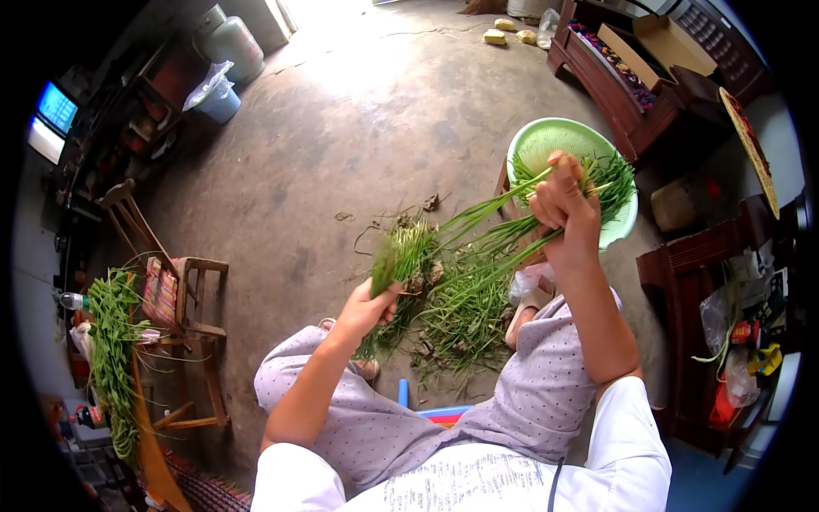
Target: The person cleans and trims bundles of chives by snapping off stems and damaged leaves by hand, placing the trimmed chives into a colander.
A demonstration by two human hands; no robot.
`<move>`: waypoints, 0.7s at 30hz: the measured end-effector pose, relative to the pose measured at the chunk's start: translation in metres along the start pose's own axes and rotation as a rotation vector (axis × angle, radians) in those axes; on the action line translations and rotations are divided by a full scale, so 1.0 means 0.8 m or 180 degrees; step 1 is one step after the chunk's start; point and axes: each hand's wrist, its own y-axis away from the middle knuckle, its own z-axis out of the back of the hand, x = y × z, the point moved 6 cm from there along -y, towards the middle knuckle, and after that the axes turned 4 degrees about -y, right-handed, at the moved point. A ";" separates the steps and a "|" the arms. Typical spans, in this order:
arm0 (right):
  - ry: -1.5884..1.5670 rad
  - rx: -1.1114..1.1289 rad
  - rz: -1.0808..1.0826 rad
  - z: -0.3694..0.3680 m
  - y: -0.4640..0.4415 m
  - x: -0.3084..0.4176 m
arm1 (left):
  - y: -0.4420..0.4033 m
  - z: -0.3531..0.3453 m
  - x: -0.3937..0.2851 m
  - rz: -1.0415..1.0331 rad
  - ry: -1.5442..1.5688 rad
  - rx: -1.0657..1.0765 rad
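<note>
My right hand (565, 203) is closed around a bunch of garlic chives (490, 213), raised in front of the green basket (625, 229). Long leaves trail from it down to the left. More cut greens (616, 183) lie in the basket, partly behind the hand. Lower and to the left, my left hand (372, 309) grips a short green tuft, smeared by motion, that looks like chives (386, 263). Beneath the hands, a pile of chives (469, 320) with dry, dirty bits covers the floor between my feet. Pale stem ends (415, 239) show at its far side.
A wooden chair (183, 294) stands left, near a bench heaped with leafy greens (115, 358). Farther back are a blue bin (220, 104) and a gas cylinder (232, 47). Dark wooden furniture (597, 81) lines the right. Yellowish lumps (495, 37) lie on the far floor.
</note>
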 end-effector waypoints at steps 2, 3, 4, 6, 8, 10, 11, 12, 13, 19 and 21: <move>-0.0348 -0.0092 0.0094 0.006 -0.003 0.011 | -0.008 0.033 0.032 0.0311 0.0416 -0.0528; -0.0406 0.0021 0.0049 0.007 -0.004 0.014 | -0.009 0.044 0.036 0.0373 0.0672 -0.0710; -0.0408 0.0008 0.0063 0.012 -0.006 0.013 | -0.009 0.054 0.040 0.0436 0.0927 -0.0888; 0.0073 0.0674 -0.0462 0.005 -0.006 -0.007 | -0.008 0.057 0.029 0.0143 0.1548 -0.0753; 0.0328 0.0736 -0.0901 0.002 0.000 -0.023 | 0.007 0.049 -0.005 -0.0115 0.1624 -0.0730; 0.1664 0.1008 -0.0475 -0.018 0.005 -0.034 | 0.011 0.040 -0.023 -0.0259 0.1730 -0.0561; 0.1829 0.1276 -0.0301 -0.024 0.007 -0.042 | 0.012 0.033 -0.033 -0.0413 0.1831 -0.0373; 0.1819 0.1306 -0.0316 -0.030 0.010 -0.046 | 0.013 0.024 -0.046 -0.0659 0.1766 -0.0167; 0.1894 0.1319 -0.0502 -0.034 0.015 -0.053 | 0.019 0.013 -0.059 -0.0710 0.1613 -0.0216; 0.1910 0.1439 -0.0713 -0.049 0.027 -0.090 | 0.029 -0.035 -0.097 -0.1052 0.1261 0.0173; 0.1937 0.1392 -0.0706 -0.052 0.030 -0.097 | 0.027 -0.038 -0.099 -0.1171 0.1080 0.0119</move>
